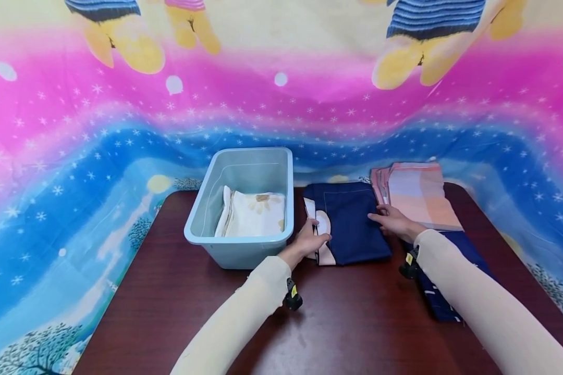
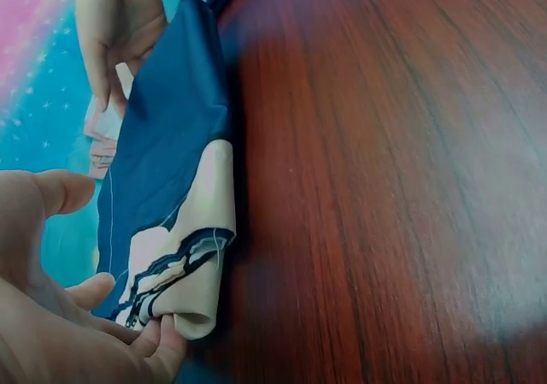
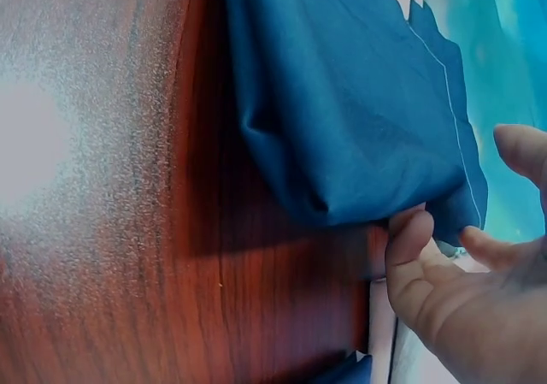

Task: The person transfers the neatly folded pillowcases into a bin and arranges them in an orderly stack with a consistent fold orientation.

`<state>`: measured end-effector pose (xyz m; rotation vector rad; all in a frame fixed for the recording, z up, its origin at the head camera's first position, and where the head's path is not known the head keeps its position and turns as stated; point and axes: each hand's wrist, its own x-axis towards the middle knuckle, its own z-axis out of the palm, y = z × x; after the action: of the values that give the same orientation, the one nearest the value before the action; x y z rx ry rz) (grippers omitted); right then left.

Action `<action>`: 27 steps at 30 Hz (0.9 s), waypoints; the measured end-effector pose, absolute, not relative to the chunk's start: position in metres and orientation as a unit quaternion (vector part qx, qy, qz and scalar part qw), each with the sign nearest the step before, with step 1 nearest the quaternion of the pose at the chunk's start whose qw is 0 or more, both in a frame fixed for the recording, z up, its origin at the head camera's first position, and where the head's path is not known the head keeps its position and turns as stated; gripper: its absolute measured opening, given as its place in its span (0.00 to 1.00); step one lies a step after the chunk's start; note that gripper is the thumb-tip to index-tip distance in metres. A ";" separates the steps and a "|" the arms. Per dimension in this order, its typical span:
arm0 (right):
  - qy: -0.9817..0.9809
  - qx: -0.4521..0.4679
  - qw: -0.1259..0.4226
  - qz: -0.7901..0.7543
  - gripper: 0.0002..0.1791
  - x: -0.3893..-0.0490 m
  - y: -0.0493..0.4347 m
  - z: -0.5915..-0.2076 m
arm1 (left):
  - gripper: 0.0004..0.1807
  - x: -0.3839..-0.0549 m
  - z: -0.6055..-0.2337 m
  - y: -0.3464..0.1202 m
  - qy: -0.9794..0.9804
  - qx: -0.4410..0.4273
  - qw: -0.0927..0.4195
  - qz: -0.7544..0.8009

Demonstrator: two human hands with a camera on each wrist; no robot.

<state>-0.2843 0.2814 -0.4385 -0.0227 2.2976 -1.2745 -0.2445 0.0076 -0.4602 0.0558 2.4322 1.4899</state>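
Observation:
A folded navy cloth (image 1: 354, 224) with a cream printed strip lies on the table right of the bin. My left hand (image 1: 308, 239) grips its left edge; in the left wrist view, fingers curl round the cream folded end (image 2: 192, 303) while the thumb stays apart. At the opposite edge is my right hand (image 1: 394, 221). The right wrist view has its fingers (image 3: 413, 239) bent under the navy edge, the thumb held away. Inside the pale blue-grey plastic bin (image 1: 244, 240) is a folded cream cloth (image 1: 255, 213) with a flower print.
At the back right lies a folded pink and peach checked cloth (image 1: 417, 195). Another dark navy cloth (image 1: 438, 297) lies under my right forearm, partly hidden. The dark red-brown wooden table (image 1: 169, 312) meets a colourful printed curtain (image 1: 281, 114) behind.

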 end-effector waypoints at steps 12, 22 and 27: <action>0.824 0.008 0.267 -0.499 0.43 -0.282 0.288 -0.443 | 0.34 -0.239 -0.459 0.006 0.865 0.008 0.133 0.484; 0.815 0.024 0.300 -0.496 0.45 -0.282 0.290 -0.447 | 0.41 -0.243 -0.463 0.013 0.810 -0.052 0.110 0.574; 0.811 0.008 0.314 -0.492 0.45 -0.278 0.290 -0.452 | 0.48 -0.241 -0.465 0.014 0.798 -0.072 0.130 0.584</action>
<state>-0.2785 0.2904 -0.4524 0.0220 2.1387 -1.2979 -0.2414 0.0142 -0.4649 -0.2096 2.3199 1.6960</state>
